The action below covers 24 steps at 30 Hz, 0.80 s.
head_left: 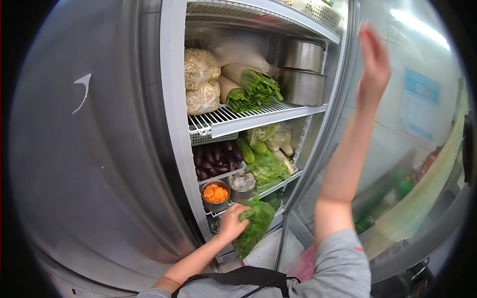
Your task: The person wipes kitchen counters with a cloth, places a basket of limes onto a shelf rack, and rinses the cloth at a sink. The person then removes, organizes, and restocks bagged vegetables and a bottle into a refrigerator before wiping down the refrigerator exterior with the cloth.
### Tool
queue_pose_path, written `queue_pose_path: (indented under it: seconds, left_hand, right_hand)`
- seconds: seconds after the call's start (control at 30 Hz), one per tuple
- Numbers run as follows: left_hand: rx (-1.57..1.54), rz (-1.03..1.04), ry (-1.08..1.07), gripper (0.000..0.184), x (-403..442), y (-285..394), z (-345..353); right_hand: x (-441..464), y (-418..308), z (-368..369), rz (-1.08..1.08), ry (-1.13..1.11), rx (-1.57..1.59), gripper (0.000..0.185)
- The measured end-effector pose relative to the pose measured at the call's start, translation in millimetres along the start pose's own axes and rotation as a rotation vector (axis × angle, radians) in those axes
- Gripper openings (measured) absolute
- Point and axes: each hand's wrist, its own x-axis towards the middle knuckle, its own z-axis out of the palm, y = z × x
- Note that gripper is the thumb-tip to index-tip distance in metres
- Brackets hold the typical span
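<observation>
Bag of leafy greens [257, 226], bright, crinkled, left hand [233, 223] tight around its top; right hand [376, 60] straight-fingered.

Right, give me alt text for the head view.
A person's left hand grips bright green leafy vegetables, apparently bagged, at an open upright fridge, the blurred right hand raised near its clear door. White wire shelves hold dark purple eggplants, a round metal container of orange pieces and leafy green bundles.

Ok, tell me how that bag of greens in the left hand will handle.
The bag of greens should be floppy: its thin plastic looks crumpled. It's probably light for its bulk, being leafy, and that glossy surface might slip.
</observation>
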Motion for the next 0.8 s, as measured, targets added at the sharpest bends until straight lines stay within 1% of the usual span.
queue_pose_path:
  seconds: [0.03,0.07,0.1,0.13,0.17,0.2,0.23,0.27,0.3,0.37,0.4,0.43,0.5,0.53,0.57,0.63,0.67,0.7,0.73,0.77,0.8]
  left_hand:
    - [-0.002,0.005,-0.002,0.035,0.6,1.8,-1.7]
    - [-0.065,-0.010,0.133,0.032,2.1,5.7,-4.4]
    - [-0.128,-0.025,0.268,0.030,3.4,10.4,-7.9]
    - [-0.192,-0.019,0.341,0.028,4.0,17.9,-13.2]
    - [-0.192,-0.015,0.339,0.028,3.7,17.3,-12.9]
    - [-0.375,-0.020,0.434,0.028,2.9,14.8,-10.7]
    - [-0.561,-0.027,0.527,0.028,2.3,14.1,-9.1]
    - [-0.716,-0.017,0.509,0.031,-0.5,20.3,-10.9]
    - [-0.718,-0.014,0.503,0.031,-3.1,32.8,-15.4]
    - [-1.000,-0.023,0.492,0.033,-4.2,61.8,-25.7]
    - [-0.994,0.002,0.476,0.035,-3.5,67.2,-28.3]
    - [-0.996,0.002,0.469,0.035,-1.6,74.6,-34.8]
    - [-0.832,0.056,0.374,0.036,0.5,87.9,-46.1]
    - [-0.622,0.088,0.237,0.054,1.3,71.8,-53.5]
    - [-0.624,0.088,0.240,0.054,-4.6,80.4,-63.7]
    - [-0.479,0.143,0.016,0.074,-23.1,117.7,-92.9]
    - [-0.371,0.176,-0.102,0.080,-35.3,126.4,-105.4]
    - [-0.260,0.206,-0.221,0.088,-48.4,131.7,-117.7]
    - [-0.228,0.266,-0.217,0.086,-59.1,135.2,-128.7]
    - [-0.180,0.297,-0.261,0.074,-67.3,146.4,-147.0]
    - [-0.215,0.284,-0.352,0.055,-75.7,152.3,-165.7]
  right_hand:
    - [-42.6,-6.7,-11.9,0.176,-0.056,0.118,0.029]
    - [-87.8,-5.0,-22.4,0.297,-0.054,0.233,0.024]
    - [-131.4,-7.6,-36.0,0.400,-0.156,0.111,0.030]
    - [-173.7,-10.0,-50.3,0.568,-0.252,0.050,0.040]
    - [-216.2,-14.9,-61.5,0.741,-0.273,0.076,0.051]
    - [-254.8,-23.8,-74.2,0.837,-0.275,0.034,0.058]
    - [-305.2,-16.5,-94.7,0.933,-0.269,-0.003,0.076]
    - [-346.8,-22.7,-109.4,1.051,-0.253,0.072,0.087]
    - [-372.8,-33.1,-119.2,1.167,-0.235,0.149,0.099]
    - [-380.4,-75.0,-100.8,1.373,-0.179,0.612,0.113]
    - [-378.8,-88.4,-96.5,1.392,-0.089,0.945,0.107]
    - [-369.8,-98.8,-90.1,1.389,-0.083,0.941,0.107]
    - [-330.4,-112.8,-71.7,1.266,0.065,0.787,0.097]
    - [-317.4,-112.5,-67.8,1.204,0.210,0.790,0.082]
    - [-307.7,-107.2,-70.7,1.172,0.249,0.782,0.071]
    - [-279.3,-97.8,-76.0,1.074,0.355,0.724,0.053]
    - [-257.3,-97.8,-75.9,1.006,0.420,0.673,0.045]
    - [-236.5,-91.0,-79.5,0.942,0.414,0.666,0.040]
    - [-214.2,-82.5,-81.6,0.880,0.409,0.659,0.036]
    - [-189.7,-75.5,-78.0,0.794,0.454,0.649,0.035]
    - [-163.5,-66.7,-71.8,0.707,0.498,0.637,0.034]
